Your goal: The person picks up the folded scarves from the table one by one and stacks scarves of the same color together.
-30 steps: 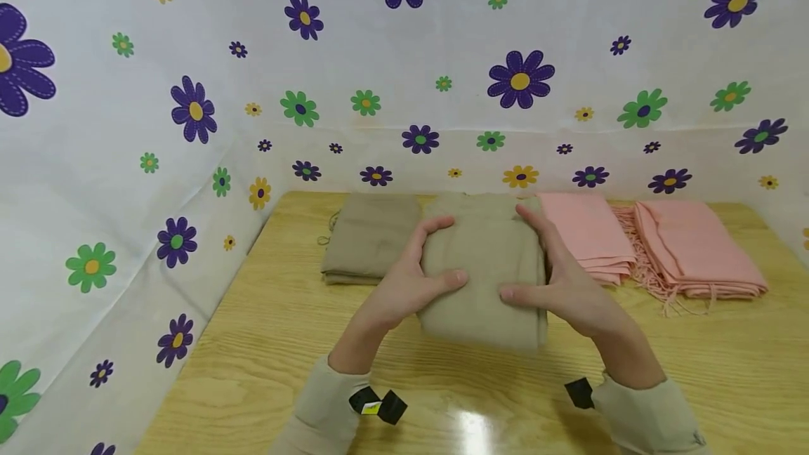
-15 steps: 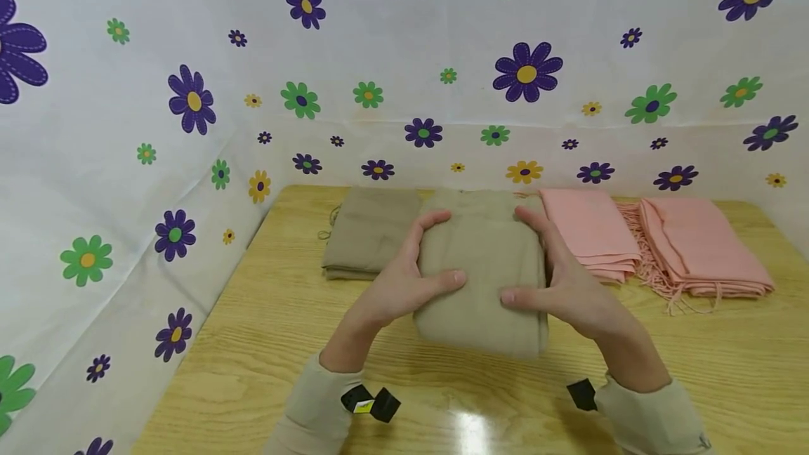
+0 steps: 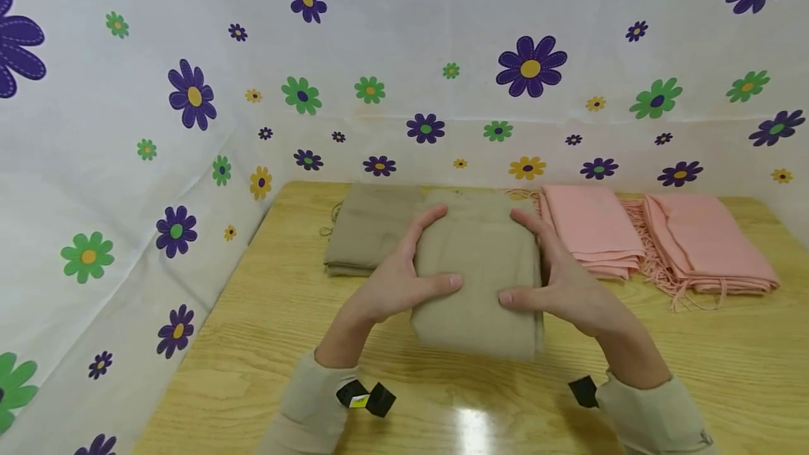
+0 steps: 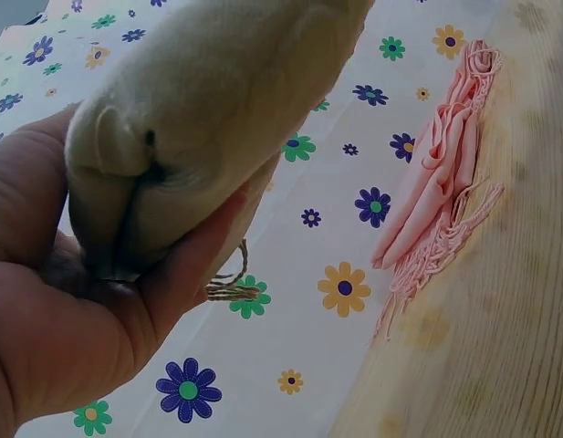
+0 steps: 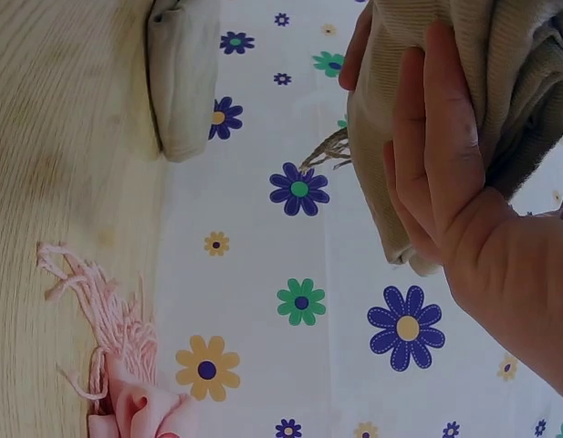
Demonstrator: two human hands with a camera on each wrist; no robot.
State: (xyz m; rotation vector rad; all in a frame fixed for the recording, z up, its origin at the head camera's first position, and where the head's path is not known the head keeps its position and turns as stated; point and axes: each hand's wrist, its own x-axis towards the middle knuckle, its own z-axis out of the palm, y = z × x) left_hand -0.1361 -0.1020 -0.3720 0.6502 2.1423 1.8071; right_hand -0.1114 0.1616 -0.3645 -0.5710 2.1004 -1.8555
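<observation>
Both hands hold a folded beige scarf (image 3: pixel 477 258) above the table in the head view. My left hand (image 3: pixel 398 279) grips its left side, thumb on the face turned to me and fingers behind. On the opposite side, my right hand (image 3: pixel 571 286) grips it the same way. The left wrist view shows the rolled fold of the scarf (image 4: pixel 199 119) between the thumb and fingers of my left hand (image 4: pixel 62 328). In the right wrist view, fingers of my right hand (image 5: pixel 454 173) lie along the scarf's layered side (image 5: pixel 381 146), and a few twisted tassels (image 5: pixel 327 151) hang out beyond it.
A folded darker beige scarf (image 3: pixel 373 230) lies at the back left of the wooden table (image 3: pixel 265 343). Two folded pink scarves, a nearer one (image 3: pixel 588 227) and a far right one (image 3: pixel 711 241), lie to the right with fringe between them. Flower-printed cloth (image 3: pixel 379 41) hangs behind and left.
The view has tilted slightly downward, so the backdrop and table have shifted in it. Both hands keep their grip on the beige scarf, which has moved slightly left against the pink scarves.
</observation>
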